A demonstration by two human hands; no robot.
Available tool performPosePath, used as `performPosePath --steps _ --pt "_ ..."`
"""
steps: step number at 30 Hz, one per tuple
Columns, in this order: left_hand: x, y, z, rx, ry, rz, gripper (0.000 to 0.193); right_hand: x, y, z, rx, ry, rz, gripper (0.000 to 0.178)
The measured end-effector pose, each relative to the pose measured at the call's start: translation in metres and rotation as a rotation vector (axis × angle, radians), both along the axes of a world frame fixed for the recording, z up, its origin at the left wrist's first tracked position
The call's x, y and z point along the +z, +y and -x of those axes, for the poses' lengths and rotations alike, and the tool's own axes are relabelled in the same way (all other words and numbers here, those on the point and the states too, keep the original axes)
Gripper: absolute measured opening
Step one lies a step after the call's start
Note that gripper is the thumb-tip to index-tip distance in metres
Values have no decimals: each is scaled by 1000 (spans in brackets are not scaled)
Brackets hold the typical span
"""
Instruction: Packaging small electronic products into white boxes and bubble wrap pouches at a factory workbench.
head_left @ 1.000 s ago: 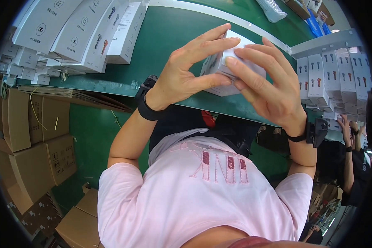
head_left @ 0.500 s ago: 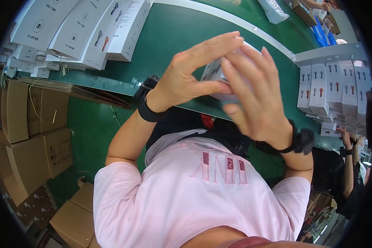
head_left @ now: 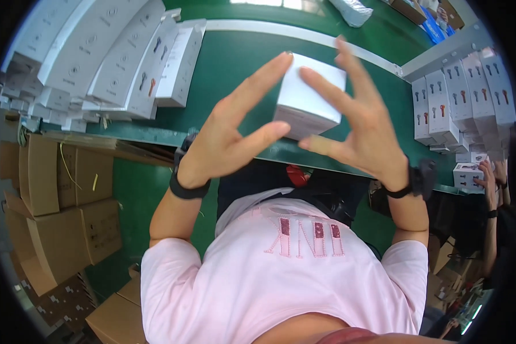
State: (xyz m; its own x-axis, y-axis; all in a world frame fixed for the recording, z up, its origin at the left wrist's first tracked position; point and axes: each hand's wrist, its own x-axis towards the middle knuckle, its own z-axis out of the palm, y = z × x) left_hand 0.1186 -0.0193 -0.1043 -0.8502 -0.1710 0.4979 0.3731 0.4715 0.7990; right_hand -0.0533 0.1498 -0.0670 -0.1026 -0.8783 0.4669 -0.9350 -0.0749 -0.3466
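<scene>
A white carton (head_left: 312,86) stands on the green table, its top and front faces showing between my two hands. On its left is my left hand (head_left: 238,123), with thumb and fingers spread wide. The left index fingertip meets the carton's upper left edge, and the thumb tip lies at its front left side. From the right comes my right hand (head_left: 361,123), slightly blurred, fingers also apart. One right finger reaches across the carton's top, while the thumb points at its lower front edge. Whether these fingertips press on the carton I cannot tell.
Tall white printed boxes (head_left: 123,74) are stacked at the table's left, and more boxes (head_left: 456,103) at its right. A silvery plastic bag (head_left: 352,11) lies beyond the white rail. Brown cartons (head_left: 69,223) stand lower left. Another person's hand (head_left: 488,178) touches a box at far right.
My hands, earlier close together with fingertips crossing over the carton, have parted. The left hand has shifted left and down, so more of the carton shows. The whole view has tilted slightly.
</scene>
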Motion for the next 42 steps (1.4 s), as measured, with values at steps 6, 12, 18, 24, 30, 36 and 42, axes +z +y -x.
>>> performPosePath --steps 6,12,18,24,30,36,42 --pt "53 35 11 -6 -256 514 65 -33 20 -2 -49 -369 250 63" --pt "109 6 171 -17 1 271 74 -18 170 6 -521 -221 318 62" --pt "-24 -99 450 275 -632 457 72 -8 270 12 -1335 93 562 45" --pt "-108 -148 472 791 -656 366 79 -23 325 64 -1639 368 764 44" --pt "-6 -98 357 72 -315 -1063 62 -58 320 175 -1602 365 733 52" --pt "45 8 191 -525 -333 -1346 60 -105 373 232 -1387 281 878 63" --pt "-5 63 91 -510 -291 -1186 75 -132 359 203 -1460 280 800 94"
